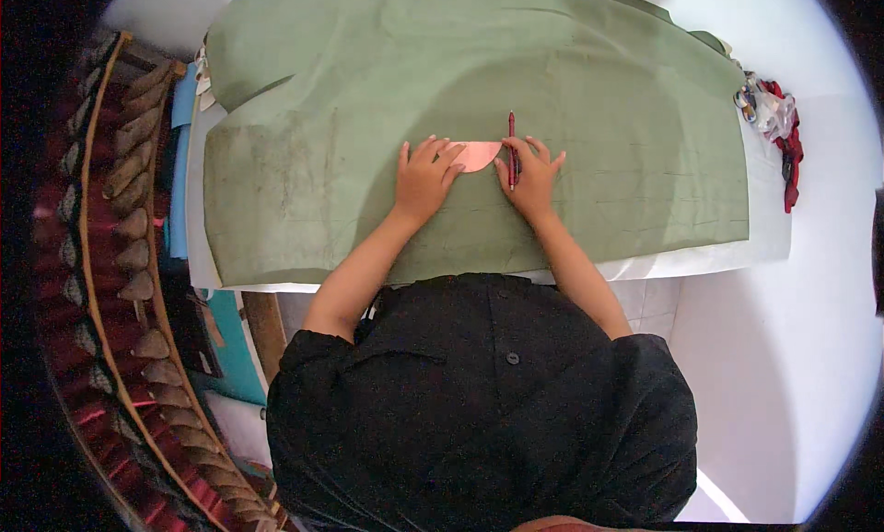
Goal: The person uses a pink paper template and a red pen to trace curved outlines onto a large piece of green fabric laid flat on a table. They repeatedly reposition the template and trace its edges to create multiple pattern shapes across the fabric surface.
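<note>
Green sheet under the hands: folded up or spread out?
Spread out, with creases: the green sheet lies across most of the white surface, beneath the pink piece. Can't tell whether any edge tucks under.

The single head view, a wide fisheye, looks steeply down from the wearer's head, the black shirt filling the lower centre at closest range. The left hand and right hand lie mid-frame, near, with green sheeting above; long strips bow along the left rim, and darkness rounds the corners.
</note>
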### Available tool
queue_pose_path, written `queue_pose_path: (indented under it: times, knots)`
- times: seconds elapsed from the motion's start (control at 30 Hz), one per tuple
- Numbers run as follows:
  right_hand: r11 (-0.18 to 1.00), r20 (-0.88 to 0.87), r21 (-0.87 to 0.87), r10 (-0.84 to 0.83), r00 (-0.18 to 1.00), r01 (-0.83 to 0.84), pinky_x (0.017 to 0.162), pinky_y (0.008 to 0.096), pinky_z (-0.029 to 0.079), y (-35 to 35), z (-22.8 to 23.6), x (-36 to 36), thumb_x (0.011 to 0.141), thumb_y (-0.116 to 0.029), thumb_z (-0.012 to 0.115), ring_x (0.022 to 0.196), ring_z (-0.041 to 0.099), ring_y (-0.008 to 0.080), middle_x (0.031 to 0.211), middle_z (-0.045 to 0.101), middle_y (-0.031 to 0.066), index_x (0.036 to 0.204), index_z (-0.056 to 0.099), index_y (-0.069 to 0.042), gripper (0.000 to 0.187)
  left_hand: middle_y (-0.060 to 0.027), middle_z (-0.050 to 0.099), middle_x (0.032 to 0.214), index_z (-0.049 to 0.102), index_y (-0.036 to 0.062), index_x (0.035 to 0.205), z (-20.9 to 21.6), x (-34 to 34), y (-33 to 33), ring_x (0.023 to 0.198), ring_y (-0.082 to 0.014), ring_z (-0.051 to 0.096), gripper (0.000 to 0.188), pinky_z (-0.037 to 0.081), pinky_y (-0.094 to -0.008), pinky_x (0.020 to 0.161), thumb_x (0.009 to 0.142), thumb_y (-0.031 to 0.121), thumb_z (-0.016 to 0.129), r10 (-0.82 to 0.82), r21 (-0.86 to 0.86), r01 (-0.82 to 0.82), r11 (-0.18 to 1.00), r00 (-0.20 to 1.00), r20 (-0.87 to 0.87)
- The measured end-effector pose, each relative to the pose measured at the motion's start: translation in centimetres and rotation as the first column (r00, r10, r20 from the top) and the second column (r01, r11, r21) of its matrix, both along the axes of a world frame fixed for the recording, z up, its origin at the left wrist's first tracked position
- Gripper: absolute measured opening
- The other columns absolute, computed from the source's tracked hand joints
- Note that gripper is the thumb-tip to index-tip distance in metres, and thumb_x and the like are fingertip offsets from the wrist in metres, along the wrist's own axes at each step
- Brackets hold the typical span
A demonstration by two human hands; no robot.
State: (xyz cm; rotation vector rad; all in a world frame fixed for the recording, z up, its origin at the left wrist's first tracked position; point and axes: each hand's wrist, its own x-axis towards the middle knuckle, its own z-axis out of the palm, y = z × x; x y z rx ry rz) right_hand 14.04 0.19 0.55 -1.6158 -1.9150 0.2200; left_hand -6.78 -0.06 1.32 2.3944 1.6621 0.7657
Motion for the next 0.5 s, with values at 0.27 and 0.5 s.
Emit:
queue_pose_path:
  times: [0.27,0.5]
  knots:
    - [1.0,-0.008,0.004,-0.007,1.0,0.007,0.1,0.0733,0.01,0.0,0.22,-0.05,0.077,-0.025,0.07,0.118,0.048,0.0277,0.11,0.062,-0.0012,0.111,0.06,-0.02,0.036,-0.0042,0.059,0.12,0.06,0.0267,0.12,-0.17,0.1,0.03,0.119,-0.025,0.051,0.034,0.031,-0.0571,0.102,0.087,0.035,0.059,0.019,0.023,-0.018,1.0,0.999,-0.034]
    - [1.0,0.005,-0.017,-0.009,1.0,0.009,0.1,0.0734,0.01,-0.02,0.38,-0.09,0.077,-0.025,0.07,0.116,0.049,0.0278,0.108,0.063,-0.0011,0.111,0.059,-0.019,0.036,-0.0035,0.059,0.121,0.06,0.0267,0.119,-0.04,0.05,0.05,0.12,-0.0247,0.05,0.033,0.031,-0.0578,0.101,0.088,0.035,0.058,0.016,0.001,-0.016,1.0,0.999,-0.028]
